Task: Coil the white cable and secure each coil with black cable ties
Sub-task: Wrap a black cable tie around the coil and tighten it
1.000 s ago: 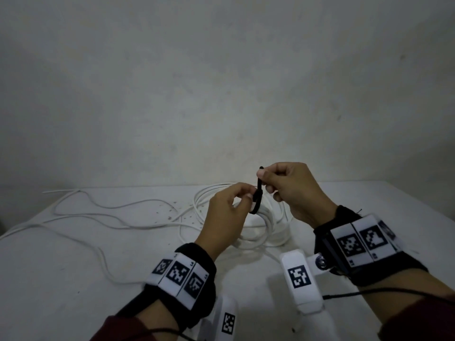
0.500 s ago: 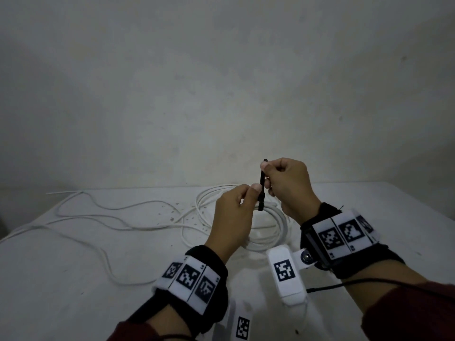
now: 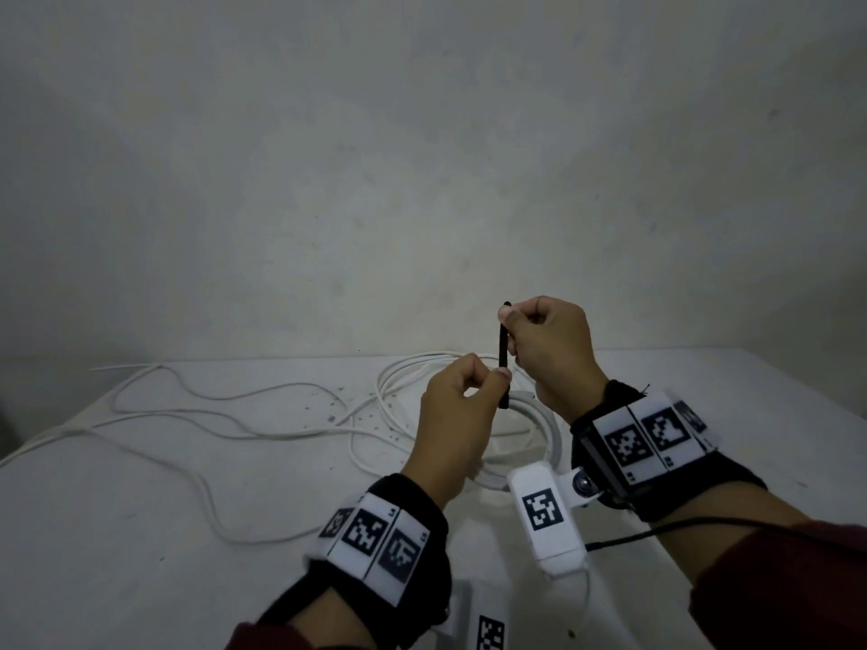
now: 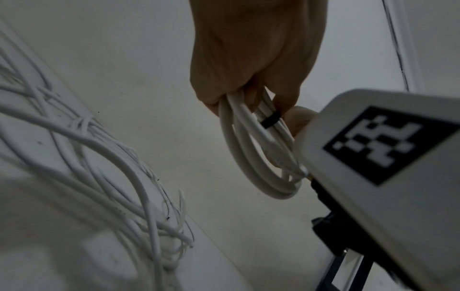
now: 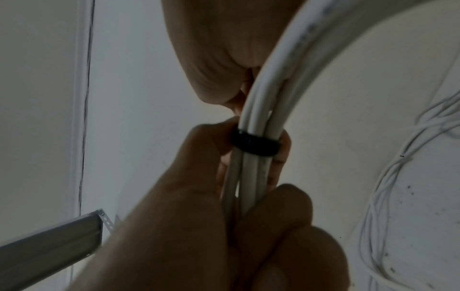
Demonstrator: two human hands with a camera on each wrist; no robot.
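A bundle of thick white cable loops (image 5: 256, 118) is held above the white table (image 3: 140, 532), ringed by a thin black plastic cable tie (image 3: 503, 358). The tie's tail is pinched near its top by the curled right hand (image 3: 549, 349). The tied bundle is gripped by the curled left hand (image 3: 457, 415). Loose white cable (image 3: 211, 415) is spread across the table.

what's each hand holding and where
Right hand pinches the black tie near its top end; left hand pinches the tie's lower part where it wraps the coil.
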